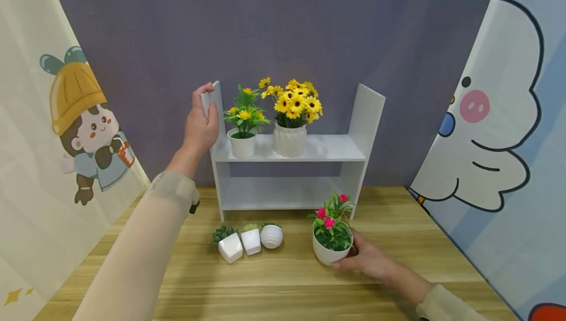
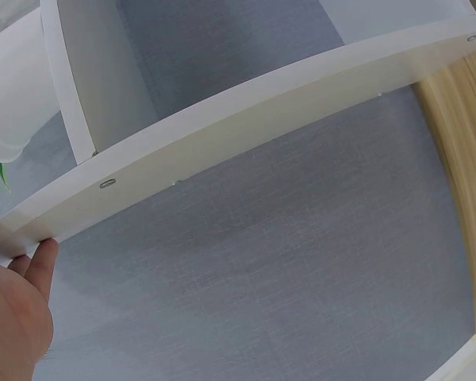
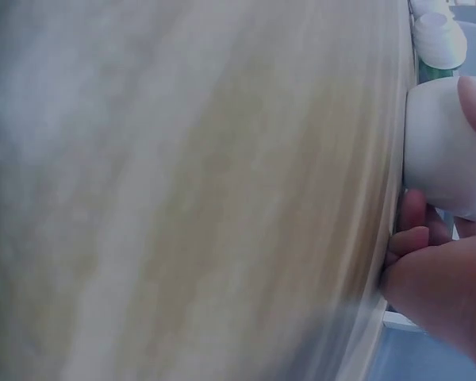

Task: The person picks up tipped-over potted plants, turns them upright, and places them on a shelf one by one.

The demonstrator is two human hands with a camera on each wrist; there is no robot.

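The left hand (image 1: 201, 123) grips the shelf's (image 1: 289, 150) left upright; a tug could tip the two yellow-flower pots (image 1: 242, 143) standing on it. On the tabletop (image 1: 287, 281), the right hand (image 1: 369, 258) cups the pink pot (image 1: 329, 249), and a loose grip risks toppling it.

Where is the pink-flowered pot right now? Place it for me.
In the head view, the pink-flowered pot stands on the wooden table, right of centre, before the white shelf's right leg, gripped by the right hand, with three small white pots to its left.
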